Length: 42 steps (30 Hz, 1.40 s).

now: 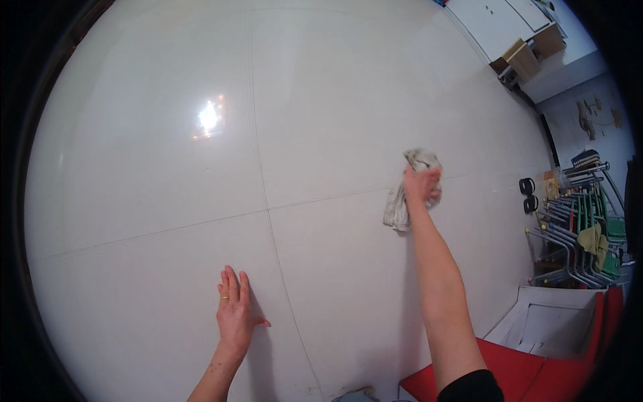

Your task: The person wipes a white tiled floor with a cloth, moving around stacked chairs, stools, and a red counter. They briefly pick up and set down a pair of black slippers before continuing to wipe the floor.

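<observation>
A crumpled, pale grey cloth (pixel 398 210) lies against the glossy white tiled floor (pixel 331 261), right of the middle. My right hand (pixel 423 185) grips it from above, fingers curled into its folds; the cloth spreads out above and to the lower left of the hand. At the lower left, my left hand (pixel 235 314) rests flat on or just over the tiles with nothing in it, the thumb apart and a ring on one finger. Between the hands runs a tile joint, which crosses another near the centre.
Stacked metal-framed stools (pixel 572 251), a green cloth (pixel 594 242) and black slippers (pixel 527 187) stand or lie at the right. Red panels (pixel 517 369) and a white box-like unit (pixel 557 321) are at the lower right. Cardboard (pixel 523 61) is at the upper right.
</observation>
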{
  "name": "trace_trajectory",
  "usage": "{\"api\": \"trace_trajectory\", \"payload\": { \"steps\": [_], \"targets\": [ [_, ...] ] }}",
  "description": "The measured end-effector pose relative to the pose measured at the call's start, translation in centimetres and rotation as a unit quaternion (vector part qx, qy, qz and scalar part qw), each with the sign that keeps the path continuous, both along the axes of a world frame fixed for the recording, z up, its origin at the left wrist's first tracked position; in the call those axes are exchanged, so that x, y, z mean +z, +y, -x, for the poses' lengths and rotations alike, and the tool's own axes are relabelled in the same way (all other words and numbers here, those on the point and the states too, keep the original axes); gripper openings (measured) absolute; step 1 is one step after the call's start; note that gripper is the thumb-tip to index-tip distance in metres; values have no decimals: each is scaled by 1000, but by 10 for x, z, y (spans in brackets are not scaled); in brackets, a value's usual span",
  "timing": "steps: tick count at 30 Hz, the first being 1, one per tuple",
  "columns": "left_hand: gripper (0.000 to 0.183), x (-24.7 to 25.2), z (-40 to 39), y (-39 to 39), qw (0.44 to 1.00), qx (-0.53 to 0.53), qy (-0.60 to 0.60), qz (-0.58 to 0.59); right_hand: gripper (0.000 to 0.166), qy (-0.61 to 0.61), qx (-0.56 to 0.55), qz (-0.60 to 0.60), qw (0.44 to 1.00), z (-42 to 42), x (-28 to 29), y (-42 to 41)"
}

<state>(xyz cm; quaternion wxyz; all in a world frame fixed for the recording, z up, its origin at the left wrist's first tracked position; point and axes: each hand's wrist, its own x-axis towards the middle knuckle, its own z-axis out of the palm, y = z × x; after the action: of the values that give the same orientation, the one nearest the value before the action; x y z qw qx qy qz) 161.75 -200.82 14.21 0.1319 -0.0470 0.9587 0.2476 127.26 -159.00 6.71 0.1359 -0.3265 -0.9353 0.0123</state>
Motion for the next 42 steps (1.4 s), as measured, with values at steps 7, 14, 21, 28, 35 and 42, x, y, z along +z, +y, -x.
{"api": "trace_trajectory", "payload": {
  "steps": [7, 14, 21, 28, 35, 42],
  "targets": [
    [139, -5, -8, -9, 999, -2, -19, 45, 80, -73, 470, 104, 873, -6, 21, -234],
    [117, 1, -4, -14, 993, 100, -10, -66, 67, -37, 691, 133, 710, -236, 39, -234],
    [98, -9, -4, -17, 997, 15, 49, -59, 36, -115, 891, 190, 396, -365, 44, -108],
    [77, 24, -32, -29, 981, 139, 23, -131, 56, 43, 581, 76, 809, -176, 26, -130],
    [66, 10, -96, -84, 958, 227, 149, -94, 74, 54, 421, 67, 903, -121, 3, -264],
    [74, 46, -99, -116, 978, 181, 86, -54, 71, -58, 807, 139, 571, -325, 47, -311]
  ]
}}
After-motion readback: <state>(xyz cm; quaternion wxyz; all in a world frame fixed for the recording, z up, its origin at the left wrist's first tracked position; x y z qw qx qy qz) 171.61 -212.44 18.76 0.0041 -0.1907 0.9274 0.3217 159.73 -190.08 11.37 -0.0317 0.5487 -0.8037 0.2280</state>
